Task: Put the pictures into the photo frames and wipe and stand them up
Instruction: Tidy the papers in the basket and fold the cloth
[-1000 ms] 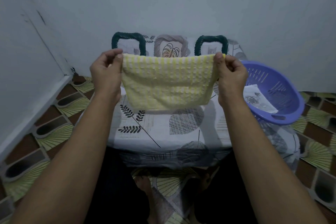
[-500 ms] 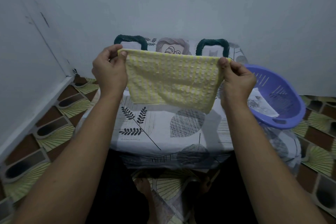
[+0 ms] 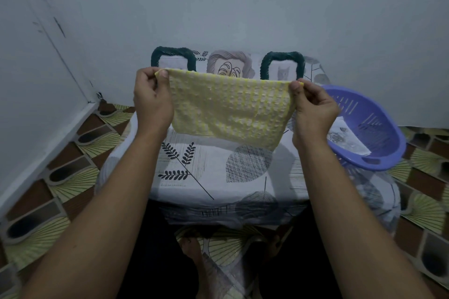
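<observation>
As the left hand (image 3: pixel 151 102) and right hand (image 3: pixel 313 109) pinch its top corners, the yellow cloth (image 3: pixel 230 109), level before, now slants; green frames (image 3: pixel 283 56) beyond already stand, wiping seems done.

yellow checked cloth (image 3: pixel 230 110), dark green frames (image 3: pixel 283 60), purple basket (image 3: pixel 379 128), leaf-print tablecloth (image 3: pixel 218 172)

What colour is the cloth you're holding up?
Pale yellow with a bumpy white checked pattern. The cloth shows best in the head view, the only one.

Left photo frame (image 3: pixel 173 51) and right photo frame (image 3: pixel 283 54) at worktop (image 3: pixel 206 177) rear, cloth (image 3: pixel 230 109) before them. At right, basket (image 3: pixel 379 167) holding pictures (image 3: pixel 345 141).
</observation>
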